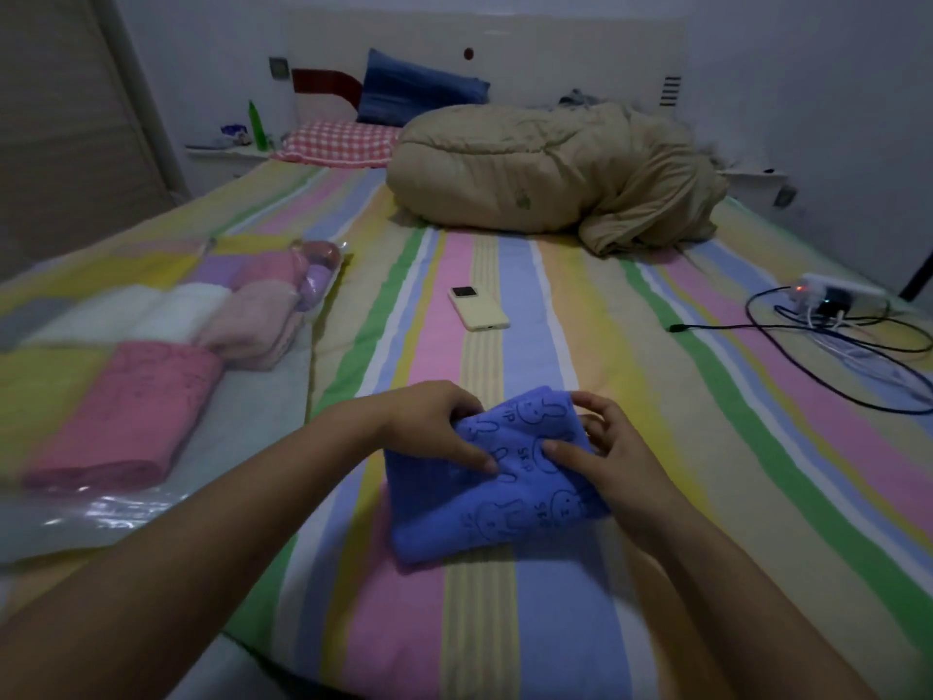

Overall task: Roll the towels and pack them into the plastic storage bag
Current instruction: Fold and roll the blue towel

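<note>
While the left hand is gripping the far corner of the blue towel, the right hand is pinching it alongside; the plastic storage bag is lying to their left.

Two hands, one blue towel, two pillows, one phone, one quilt.

We are looking at a bedroom in a home. We are facing a wide bed that is wearing a striped sheet. At the bed's head a pale headboard is standing against the wall, with a blue pillow, a red-checked pillow and a bundled tan quilt lying before it. A white nightstand is standing at the bed's far left corner, carrying a green bottle. A phone is lying mid-bed, and a power strip is glowing near its right edge.
</note>
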Tool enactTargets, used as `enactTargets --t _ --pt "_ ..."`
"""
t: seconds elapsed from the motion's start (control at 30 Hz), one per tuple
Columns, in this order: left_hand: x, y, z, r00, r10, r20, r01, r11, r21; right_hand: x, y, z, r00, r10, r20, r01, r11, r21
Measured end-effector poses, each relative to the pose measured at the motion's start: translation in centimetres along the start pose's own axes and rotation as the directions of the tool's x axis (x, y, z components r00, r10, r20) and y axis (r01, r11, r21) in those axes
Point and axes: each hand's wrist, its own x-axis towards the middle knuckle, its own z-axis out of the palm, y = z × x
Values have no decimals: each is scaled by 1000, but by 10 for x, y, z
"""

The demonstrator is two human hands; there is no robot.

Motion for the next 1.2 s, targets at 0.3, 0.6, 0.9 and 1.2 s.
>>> enactTargets --t 0.3,0.6,0.9,1.2 --pt "-130 -30 -5 953 -136 -269 0 892 -453 21 -49 84 933 -10 360 38 997 -71" --pt "-266 -77 7 891 -300 -340 1 752 -659 5 -38 199 882 -178 436 266 952 -151" --pt "-361 -125 27 824 -538 -176 209 578 -789 -43 2 262 611 -451 650 790 308 -530" --pt "-388 -141 57 673 -705 -222 -8 293 -956 -40 21 290 618 -301 726 768 33 -640"
